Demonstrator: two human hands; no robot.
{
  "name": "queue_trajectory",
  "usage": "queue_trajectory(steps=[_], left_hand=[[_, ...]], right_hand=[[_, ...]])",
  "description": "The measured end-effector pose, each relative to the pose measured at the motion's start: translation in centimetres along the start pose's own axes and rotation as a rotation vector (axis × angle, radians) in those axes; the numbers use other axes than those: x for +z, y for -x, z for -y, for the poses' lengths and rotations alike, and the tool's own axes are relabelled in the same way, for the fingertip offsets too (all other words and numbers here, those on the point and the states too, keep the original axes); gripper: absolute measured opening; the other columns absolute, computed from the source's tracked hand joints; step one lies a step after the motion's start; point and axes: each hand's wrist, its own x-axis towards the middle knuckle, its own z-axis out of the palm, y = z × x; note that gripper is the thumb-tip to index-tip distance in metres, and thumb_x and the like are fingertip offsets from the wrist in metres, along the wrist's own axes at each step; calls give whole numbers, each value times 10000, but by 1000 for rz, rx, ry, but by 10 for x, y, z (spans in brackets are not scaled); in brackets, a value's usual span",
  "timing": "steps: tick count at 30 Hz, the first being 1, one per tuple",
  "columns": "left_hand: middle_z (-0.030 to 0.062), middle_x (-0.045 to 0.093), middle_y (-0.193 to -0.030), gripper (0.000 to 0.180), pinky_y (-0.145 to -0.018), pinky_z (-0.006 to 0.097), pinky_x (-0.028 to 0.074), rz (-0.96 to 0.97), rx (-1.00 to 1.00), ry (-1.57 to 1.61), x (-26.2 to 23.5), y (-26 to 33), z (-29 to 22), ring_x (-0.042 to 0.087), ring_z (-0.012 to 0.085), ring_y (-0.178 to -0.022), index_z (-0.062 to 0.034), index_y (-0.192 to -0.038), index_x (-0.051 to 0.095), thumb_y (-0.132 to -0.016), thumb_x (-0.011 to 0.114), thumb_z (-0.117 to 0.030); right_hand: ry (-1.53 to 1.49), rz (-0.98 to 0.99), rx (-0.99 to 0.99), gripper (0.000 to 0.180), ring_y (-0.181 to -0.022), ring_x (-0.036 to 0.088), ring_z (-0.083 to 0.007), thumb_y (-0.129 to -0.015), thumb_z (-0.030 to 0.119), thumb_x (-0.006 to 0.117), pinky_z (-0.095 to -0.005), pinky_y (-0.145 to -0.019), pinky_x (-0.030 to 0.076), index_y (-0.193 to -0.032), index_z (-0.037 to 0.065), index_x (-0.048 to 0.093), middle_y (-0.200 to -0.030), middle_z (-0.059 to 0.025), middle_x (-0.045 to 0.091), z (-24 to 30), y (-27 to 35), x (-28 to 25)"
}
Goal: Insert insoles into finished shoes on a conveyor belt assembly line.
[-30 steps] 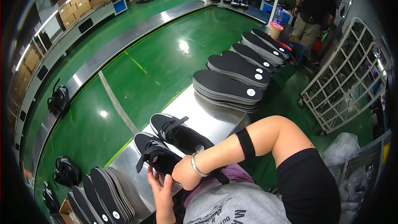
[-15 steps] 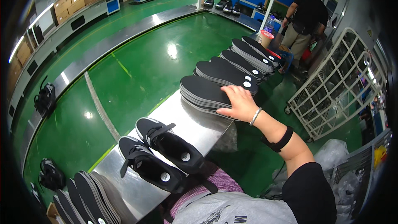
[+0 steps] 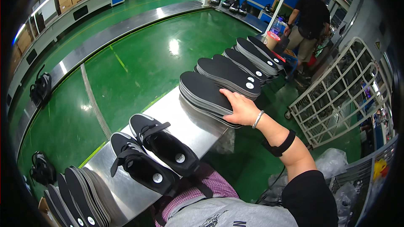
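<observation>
My right hand (image 3: 243, 108) lies on the heel end of the nearest stack of black-topped insoles (image 3: 200, 90). Its fingers are spread over the top insole, with the thumb apart toward the stack's near edge; some fingertips are hidden. My left hand is out of view. Left of this stack, on the metal bench (image 3: 181, 120), stand two black shoes with white trim: the right shoe (image 3: 166, 143) and the left shoe (image 3: 141, 164). Each has loose laces and a round white sticker inside. More insole stacks (image 3: 78, 193) stand on edge at the bench's left end.
Other insole stacks (image 3: 227, 73) continue along the bench, up to a lidded cup (image 3: 271, 40). A white wire cart (image 3: 336, 92) stands at the right. A person in black (image 3: 310, 17) is beyond it. Dark shoes (image 3: 41, 88) sit on a metal ledge at the left.
My right hand has stayed at the same stack; its thumb and fingers have spread wider. The view has shifted slightly. The person at the back has turned and moved a little.
</observation>
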Motion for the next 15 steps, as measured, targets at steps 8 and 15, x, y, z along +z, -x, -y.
queue_trajectory(steps=[8,15], left_hand=[[-70,481,-756,61,-590,292,375,74,-45,41,4,-11,0,455,107,-690,-160,-721,515,-774,544,-161],[-78,480,-752,77,-589,294,376,87,-92,-19,6,-14,0,455,106,-691,-165,-706,513,-776,544,-166]], right_hand=[[77,72,37,895,-943,506,-324,-577,274,707,-416,-759,450,-1315,137,220,-1017,-171,483,8,4,-3],[155,117,89,860,-961,499,-306,-585,190,666,-427,-771,421,-1318,153,217,-1021,-156,479,-1,2,-6]])
